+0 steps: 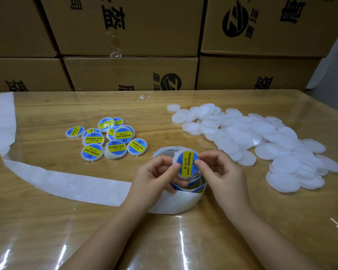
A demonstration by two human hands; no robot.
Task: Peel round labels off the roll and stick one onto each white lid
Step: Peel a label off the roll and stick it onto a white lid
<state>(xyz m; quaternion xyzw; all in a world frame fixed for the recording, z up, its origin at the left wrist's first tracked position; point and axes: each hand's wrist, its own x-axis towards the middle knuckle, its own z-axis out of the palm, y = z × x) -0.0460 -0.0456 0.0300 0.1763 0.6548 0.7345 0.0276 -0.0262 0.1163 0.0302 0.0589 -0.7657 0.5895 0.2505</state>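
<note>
– One long white paper strip (47, 178) lies on the far left. Where does it go?
– It bends across the shiny wooden table (37, 230) and runs toward the hands.
– What is next to it?
– A bunch of small round lids with blue and yellow stickers (107, 139). They sit close together, and some lie on top of others.
– And then the hands?
– Yes. The left hand (154, 172) pinches the left edge of one round white plastic lid (176, 156) with its thumb and fingers.
– Where is that lid?
– Up off the table, in the middle, just above the white roll of stickers (180, 201). A blue and yellow round sticker (186, 162) covers its top.
– What does the right hand (222, 172) do?
– Its fingers are curled. Its thumb and first finger pinch the right edge of the same lid, touching the sticker.
– What is on the right?
– A big heap of plain round white plastic lids (261, 143), near the hands but not touching them.
– And behind?
– Brown cardboard boxes (125, 36), stacked up along the far edge of the table.
</note>
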